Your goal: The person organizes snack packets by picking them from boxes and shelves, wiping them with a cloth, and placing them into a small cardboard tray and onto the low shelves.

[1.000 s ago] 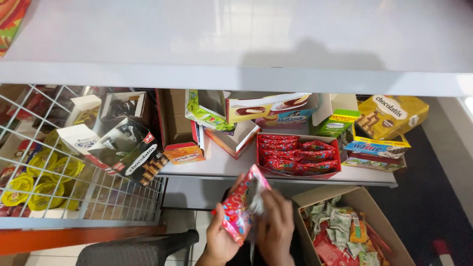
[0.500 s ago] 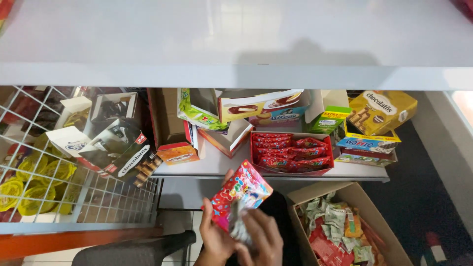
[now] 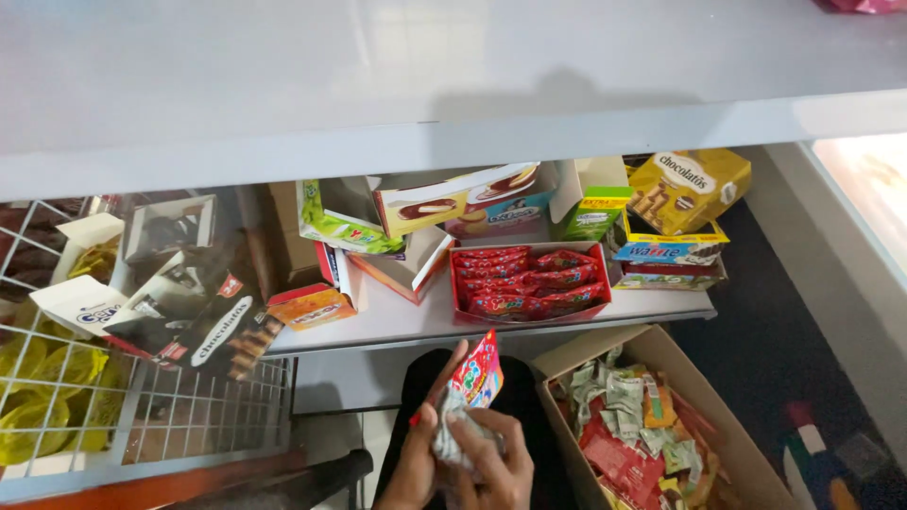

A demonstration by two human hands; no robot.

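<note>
a small shop: shelves stocked with snack boxes, wire rack alongside.

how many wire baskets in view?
1: a white wire basket at the lower left beside the shelf, holding yellow packets and dark snack boxes. Its left part runs out of frame, so a second could be hidden there.

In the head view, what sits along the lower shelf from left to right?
Orange packet → open white box → red tray of sweets → green carton → yellow box.
</note>
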